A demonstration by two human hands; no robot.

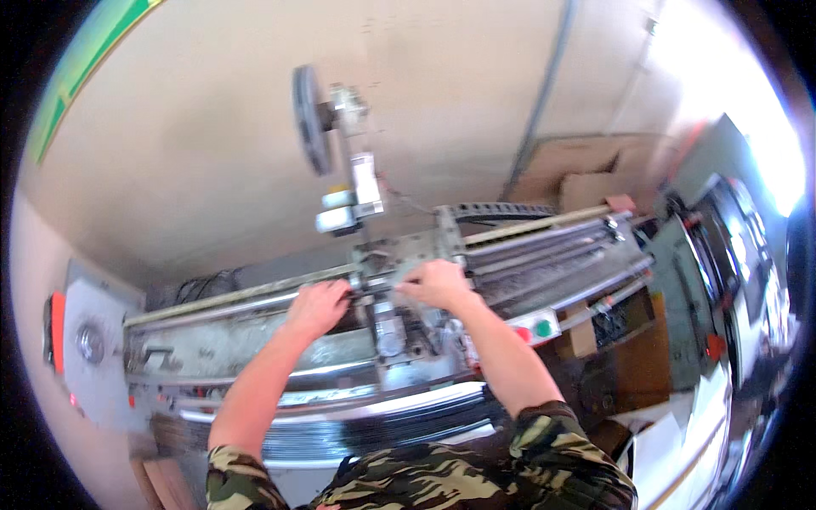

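A metal carriage (393, 327) straddles the long rails of a machine in front of me. My left hand (319, 308) is at the carriage's left side, its fingers curled down by the rail; their tips are blurred, and what they hold is hidden. Over the carriage's top is my right hand (435, 285), thumb and fingers drawn together in a pinch, on something too small to make out. Behind the carriage rises a post bearing a dark spool-like wheel (311, 119) and a pale box-shaped unit (367, 183).
Steel rails (544, 265) run right, with a dark cable chain (501, 210) behind them. A bundle of thin rods or wires (374, 433) lies along the near side. Red and green buttons (534, 330) sit right of the carriage. A cardboard box (642, 348) stands lower right.
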